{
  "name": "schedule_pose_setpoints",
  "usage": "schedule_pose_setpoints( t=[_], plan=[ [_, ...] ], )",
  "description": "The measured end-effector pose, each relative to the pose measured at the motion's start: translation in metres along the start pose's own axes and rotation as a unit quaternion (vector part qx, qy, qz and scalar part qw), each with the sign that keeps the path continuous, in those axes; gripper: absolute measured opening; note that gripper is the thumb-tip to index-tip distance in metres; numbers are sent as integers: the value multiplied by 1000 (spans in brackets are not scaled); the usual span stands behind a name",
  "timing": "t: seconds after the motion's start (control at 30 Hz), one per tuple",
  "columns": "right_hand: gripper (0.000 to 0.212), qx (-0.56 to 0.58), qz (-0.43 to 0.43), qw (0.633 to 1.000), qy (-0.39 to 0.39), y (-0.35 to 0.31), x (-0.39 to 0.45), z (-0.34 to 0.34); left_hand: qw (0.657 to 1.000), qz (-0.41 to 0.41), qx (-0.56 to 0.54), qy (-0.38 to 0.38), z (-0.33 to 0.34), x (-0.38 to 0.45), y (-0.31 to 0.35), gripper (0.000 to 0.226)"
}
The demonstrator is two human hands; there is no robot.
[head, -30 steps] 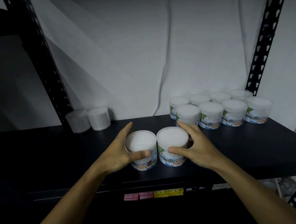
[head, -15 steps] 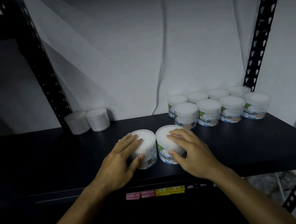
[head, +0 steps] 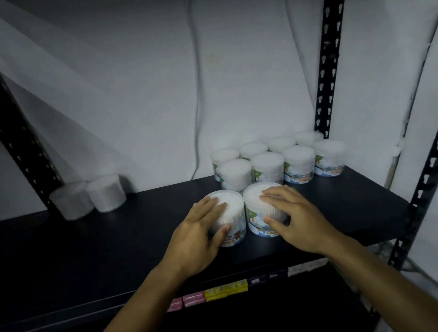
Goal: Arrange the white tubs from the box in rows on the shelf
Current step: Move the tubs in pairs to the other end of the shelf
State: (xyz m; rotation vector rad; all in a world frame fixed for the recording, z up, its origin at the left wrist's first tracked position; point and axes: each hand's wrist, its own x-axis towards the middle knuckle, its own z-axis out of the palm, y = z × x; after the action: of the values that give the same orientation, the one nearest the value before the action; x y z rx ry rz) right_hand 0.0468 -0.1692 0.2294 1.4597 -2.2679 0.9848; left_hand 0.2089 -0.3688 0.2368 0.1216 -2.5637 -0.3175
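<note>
Nearest the camera, a row of small pink, yellow, dark and white packets [head: 216, 291] is showing under the front lip of the matte black shelf [head: 89, 252]. Above them the left hand [head: 194, 235] is lying over the left cotton bud tub [head: 232, 216], its fingers [head: 210, 205] spreading nearly straight across the flat lid while the thumb is pressing the labelled side. The right hand [head: 298, 221] is covering the right cotton bud tub [head: 261, 209] likewise, fingers [head: 274, 197] extending over the lid and the thumb hooking against the wall. Both tubs are standing upright and touching each other near the shelf's front edge; they are short, round, clear plastic cylinders packed white. Just behind them, eight matching tubs [head: 277, 159] are sitting in two rows at the back right. Two unlabelled round tubs [head: 89, 198] are standing far back left, beside a perforated black upright [head: 16, 143].
</note>
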Motion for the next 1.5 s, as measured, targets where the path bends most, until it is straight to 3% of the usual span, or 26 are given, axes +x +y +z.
schedule_pose_setpoints(
  t=[0.57,0.73,1.13,1.5],
  plan=[
    [41,-38,122,991,-28,116,-21,-106,998,57,-7,-34,93,111,114,46],
    [41,-54,149,987,-37,139,-16,-114,997,63,4,-44,107,133,129,40],
    [49,-81,175,981,29,161,-13,-109,997,66,18,-23,137,160,143,30],
    [58,-71,195,977,43,168,-10,-108,998,40,37,-41,139,166,154,32]
  ],
)
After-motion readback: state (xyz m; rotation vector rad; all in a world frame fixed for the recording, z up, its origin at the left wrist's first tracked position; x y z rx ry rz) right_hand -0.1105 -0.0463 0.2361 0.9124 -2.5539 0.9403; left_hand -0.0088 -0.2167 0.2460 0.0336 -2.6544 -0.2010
